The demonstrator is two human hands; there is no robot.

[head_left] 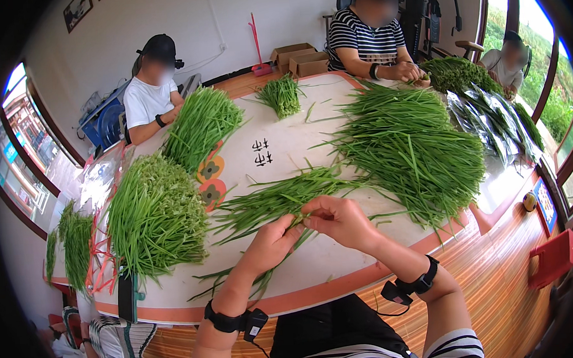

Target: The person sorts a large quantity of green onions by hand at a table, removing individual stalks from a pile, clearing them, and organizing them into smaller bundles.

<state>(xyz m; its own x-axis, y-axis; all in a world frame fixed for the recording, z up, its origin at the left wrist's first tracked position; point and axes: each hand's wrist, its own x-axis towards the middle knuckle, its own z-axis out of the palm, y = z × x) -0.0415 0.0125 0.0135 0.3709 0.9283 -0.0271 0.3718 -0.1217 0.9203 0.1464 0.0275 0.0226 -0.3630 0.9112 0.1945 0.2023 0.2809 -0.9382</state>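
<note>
Near the front of the table, my left hand holds a few long green stalks by their pale ends, the leaves trailing down towards the table's edge. The fingertips of my right hand pinch the same pale ends, close against the left fingers. Just beyond both hands lies a loose bunch of green leafy stalks, probably chives. A tall heap of stalks stands to the left, its cut or budded ends facing right. On the right spreads a larger heap.
A second heap and a small bunch lie farther back. Red ties and a phone-like dark object are at the left edge. Plastic-wrapped bundles lie at the right. Several people sit around the table; a red stool stands on the floor.
</note>
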